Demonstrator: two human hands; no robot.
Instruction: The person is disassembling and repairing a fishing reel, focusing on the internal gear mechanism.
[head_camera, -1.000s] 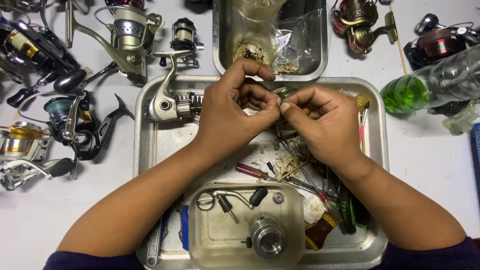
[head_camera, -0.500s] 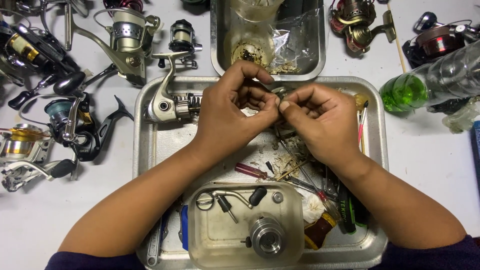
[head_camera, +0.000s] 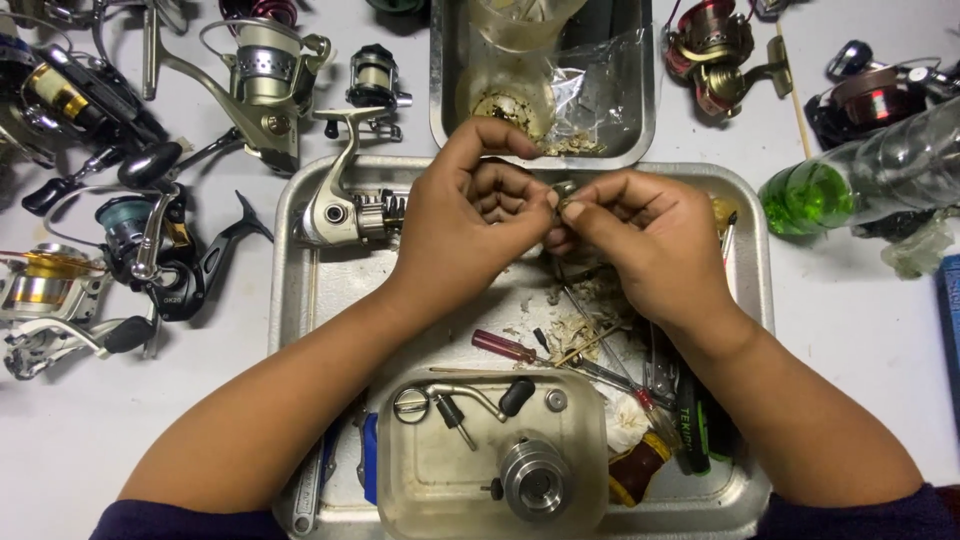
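Note:
My left hand (head_camera: 470, 225) and my right hand (head_camera: 645, 235) meet above a metal tray (head_camera: 295, 290), fingertips pinched together on a small metal reel part (head_camera: 563, 192). The part is mostly hidden by the fingers. A silver fishing reel body (head_camera: 345, 205) lies in the tray just left of my left hand. Below the hands the tray holds a red-handled screwdriver (head_camera: 510, 348), other thin tools and pale debris.
A clear plastic box (head_camera: 480, 490) with a crank handle, a spool and small parts sits at the tray's front. A second metal tray (head_camera: 640, 110) with a plastic bag stands behind. Several fishing reels (head_camera: 150, 250) crowd the left and back. A green-tinted bottle (head_camera: 850, 180) lies at right.
Both hands stay pinched on the small part, with only slight finger shifts. Nothing else has moved.

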